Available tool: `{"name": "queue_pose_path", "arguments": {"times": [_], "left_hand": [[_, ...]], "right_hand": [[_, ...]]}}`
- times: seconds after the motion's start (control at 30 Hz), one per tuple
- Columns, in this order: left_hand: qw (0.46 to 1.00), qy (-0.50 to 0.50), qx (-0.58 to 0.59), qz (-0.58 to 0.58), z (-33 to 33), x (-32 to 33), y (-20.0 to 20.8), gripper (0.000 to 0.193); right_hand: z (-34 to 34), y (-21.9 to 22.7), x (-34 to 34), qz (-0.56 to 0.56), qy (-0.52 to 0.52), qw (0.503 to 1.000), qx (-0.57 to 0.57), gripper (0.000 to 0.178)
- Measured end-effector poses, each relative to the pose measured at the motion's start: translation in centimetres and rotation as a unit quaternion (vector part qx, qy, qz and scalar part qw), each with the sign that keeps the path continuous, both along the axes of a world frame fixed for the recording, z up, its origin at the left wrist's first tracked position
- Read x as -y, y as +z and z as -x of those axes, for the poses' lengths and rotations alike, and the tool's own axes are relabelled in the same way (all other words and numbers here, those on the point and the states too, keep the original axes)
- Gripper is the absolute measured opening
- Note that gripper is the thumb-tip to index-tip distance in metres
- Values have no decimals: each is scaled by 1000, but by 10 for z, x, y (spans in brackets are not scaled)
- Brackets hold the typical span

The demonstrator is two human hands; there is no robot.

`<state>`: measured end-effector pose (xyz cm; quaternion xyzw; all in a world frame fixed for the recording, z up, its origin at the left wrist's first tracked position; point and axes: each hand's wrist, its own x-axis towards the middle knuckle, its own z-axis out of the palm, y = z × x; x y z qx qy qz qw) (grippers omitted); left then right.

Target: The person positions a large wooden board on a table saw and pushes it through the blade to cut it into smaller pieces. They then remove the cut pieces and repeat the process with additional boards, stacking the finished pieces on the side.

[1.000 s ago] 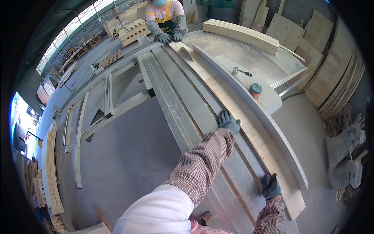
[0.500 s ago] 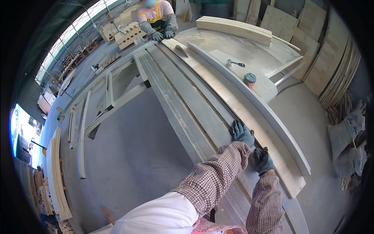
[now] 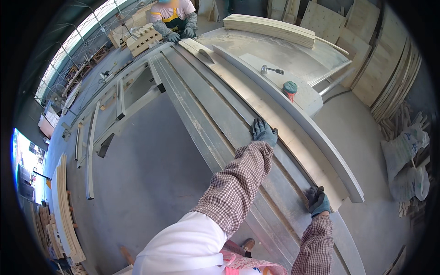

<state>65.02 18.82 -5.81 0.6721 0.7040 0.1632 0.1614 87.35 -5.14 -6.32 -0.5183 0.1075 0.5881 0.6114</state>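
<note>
A long, pale plywood board [image 3: 293, 142] lies along a straight metal fence [image 3: 284, 114] on the grey saw table [image 3: 201, 96]. My left hand [image 3: 264, 132], in a blue-grey glove, rests with fingers stretched out against the board's left edge. Close to the board's near end, my right hand [image 3: 317, 200], gloved alike, has its fingers bent at the edge and its thumb raised; its grip is partly hidden. A curved saw blade or guard [image 3: 206, 56] stands up by the board's far part. Beyond it, a co-worker's gloved hands [image 3: 181, 35] are at the table's far end.
Right of the fence are a handled lever [image 3: 272, 69] and a green-topped red container [image 3: 289, 88]. Stacked boards [image 3: 270, 31] lie at the back right. A metal side frame [image 3: 120, 100] extends left. White sacks [image 3: 403, 160] stand on the right, plywood sheets [image 3: 323, 22] behind.
The board has slid away from me along the fence. My left hand has moved farther along its edge, while my right hand is now nearer its near end. The view has shifted slightly.
</note>
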Motion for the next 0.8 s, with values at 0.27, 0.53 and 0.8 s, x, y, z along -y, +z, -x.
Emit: {"name": "queue_pose_path", "arguments": {"times": [0.27, 0.53, 0.8], "left_hand": [[997, -71, -14, -31, 77, 45, 16, 76], [915, 244, 294, 125, 181, 125, -8, 89], [839, 257, 440, 190, 219, 100, 20, 60]], "right_hand": [[7, -7, -55, 23, 9, 999, 35, 37], [11, -2, -87, 36, 28, 999, 13, 34], [81, 50, -130, 114, -2, 993, 43, 26]]}}
